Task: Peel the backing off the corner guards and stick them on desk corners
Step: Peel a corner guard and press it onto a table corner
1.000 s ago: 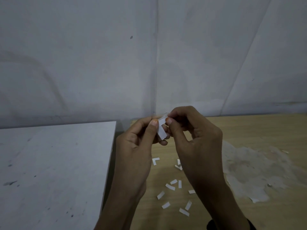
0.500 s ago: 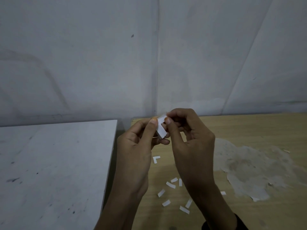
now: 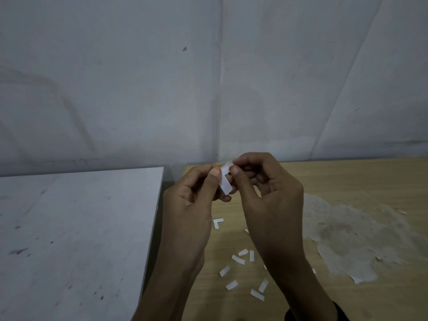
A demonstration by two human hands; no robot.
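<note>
Both hands are raised over the gap between two desks, working on one small corner guard with a white backing strip. My left hand pinches the guard between thumb and fingers. My right hand pinches its upper end with thumb and forefinger. The guard's clear body is mostly hidden by my fingers. A white desk lies to the left, its near right corner out of view. A wooden desk lies to the right.
Several peeled white backing strips lie scattered on the wooden desk below my hands, with an L-shaped white piece among them. A patch of torn whitish residue covers the wood at right. A grey wall stands close behind.
Both hands have stayed together on the guard, with small finger shifts at its upper end. The view has drifted slightly.
</note>
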